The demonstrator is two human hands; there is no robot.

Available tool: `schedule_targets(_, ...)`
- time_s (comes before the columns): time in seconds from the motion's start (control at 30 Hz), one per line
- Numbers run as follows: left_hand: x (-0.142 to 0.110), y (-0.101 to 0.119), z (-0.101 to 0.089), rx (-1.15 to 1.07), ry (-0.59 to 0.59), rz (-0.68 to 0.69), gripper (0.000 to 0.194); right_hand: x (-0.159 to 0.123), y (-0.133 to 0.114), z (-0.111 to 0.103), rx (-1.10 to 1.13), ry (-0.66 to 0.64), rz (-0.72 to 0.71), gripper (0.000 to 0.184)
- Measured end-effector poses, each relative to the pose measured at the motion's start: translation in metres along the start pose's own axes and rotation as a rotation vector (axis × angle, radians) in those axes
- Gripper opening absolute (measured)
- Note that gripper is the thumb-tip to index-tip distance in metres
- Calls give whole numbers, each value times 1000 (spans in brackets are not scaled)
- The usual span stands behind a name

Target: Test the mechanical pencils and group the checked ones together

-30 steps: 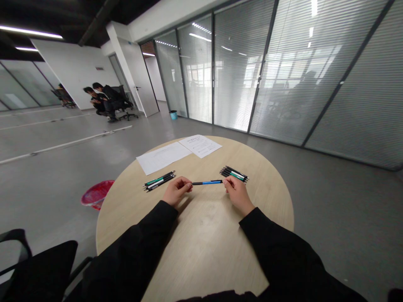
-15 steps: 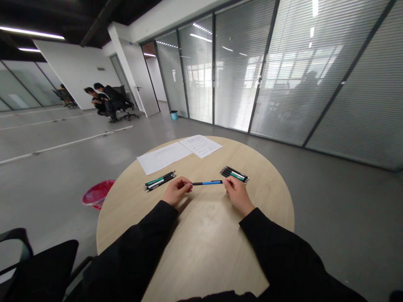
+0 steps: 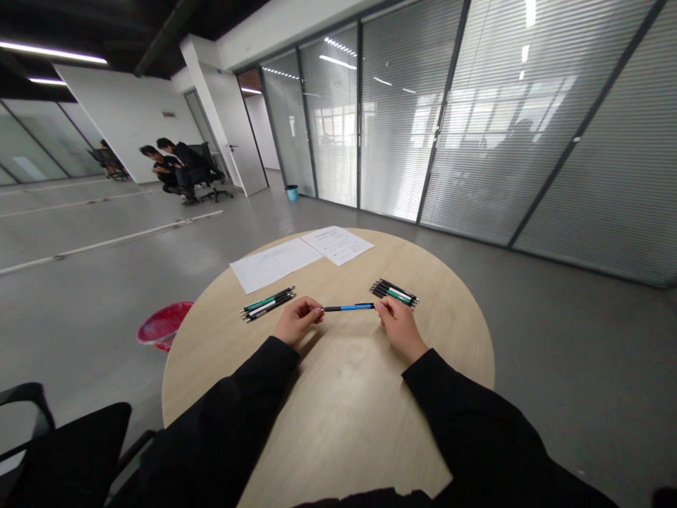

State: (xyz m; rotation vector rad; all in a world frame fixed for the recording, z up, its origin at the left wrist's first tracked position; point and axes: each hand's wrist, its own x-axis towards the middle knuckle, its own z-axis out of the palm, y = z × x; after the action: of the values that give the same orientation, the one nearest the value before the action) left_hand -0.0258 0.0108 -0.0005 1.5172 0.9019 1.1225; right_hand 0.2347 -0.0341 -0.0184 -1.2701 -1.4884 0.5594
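Blue and black, one pen (image 3: 349,307) lies level between two hands over the middle of the table (image 3: 343,409). The left hand (image 3: 297,322) has thumb and forefinger pinched on its black end; the right hand (image 3: 399,326) has thumb and forefinger closed on the other end, by the clip. Any marking on the barrel is too small to read.

Two white sheets lie at the far edge. The right sheet (image 3: 338,245) carries a heading and several lines of print, too small to make out; the left sheet (image 3: 276,264) bears only faint marks. One plaque (image 3: 168,114) on the back wall is equally unreadable.

Two groups of pens flank the hands. The left pens (image 3: 267,304), about four, lie side by side just beyond the left hand, with green and white showing among the black. The right pens (image 3: 394,292), about five, have the same colours and are partly hidden by the right hand; overlap makes both counts uncertain.

On the floor are one red basin (image 3: 163,326), left of the table, and one blue bin (image 3: 292,192) by the glass wall (image 3: 402,120). Two people (image 3: 177,169) in dark clothes are close together at the back.
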Motion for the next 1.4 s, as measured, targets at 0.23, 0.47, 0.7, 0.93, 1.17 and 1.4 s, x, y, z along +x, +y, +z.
schedule_targets(0.23,1,-4,0,-3,2,13,31,0,0,-1,-25,2,0,30)
schedule_targets(0.47,1,-3,1,0,-5,-1,34,0,4,1,-37,5,-4,32)
schedule_targets(0.7,2,-6,-1,-10,-6,-2,31,0,2,1,-44,7,-2,32)
schedule_targets(0.93,2,-6,-1,-33,-14,-7,30,0,1,1,-46,-2,5,32)
schedule_targets(1.17,2,-5,-1,-6,-18,-7,29,0,3,1,-51,5,-3,31)
schedule_targets(1.4,3,-9,-3,38,-17,-17,33,0,4,2,-77,9,-21,34)
